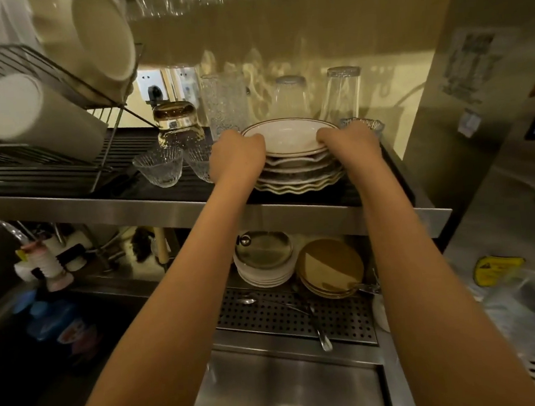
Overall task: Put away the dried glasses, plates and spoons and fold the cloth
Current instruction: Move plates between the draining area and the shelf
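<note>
A two-tier stainless steel shelf (164,204) is spanning the middle of the frame, its upper deck probably serving as storage above the wet area; a black wire dish rack (34,64) is occupying the upper left, holding pale crockery tilted on edge, presumably for draining; at centre, on the upper deck, a stack of scallop-edged cream plates (299,174) is resting flat, with a white shallow plate with a thin brown rim (289,135) lying on top; the left hand (237,157) is clamping the stack's left side and the right hand (351,145) its right side, fingertips hooking over the top rim, a two-sided hold that I judge is keeping the pile from sliding apart; how far the fingers are reaching beneath is hidden; behind the stack, upturned clear drinking glasses (344,94) are standing mouth down, likely against dust; small ribbed glass bowls (159,166) are sitting just beside the left hand; in the lower centre, metal spoons (322,341) are lying on a perforated steel tray (268,315), not yet put away; no cloth is showing.
</note>
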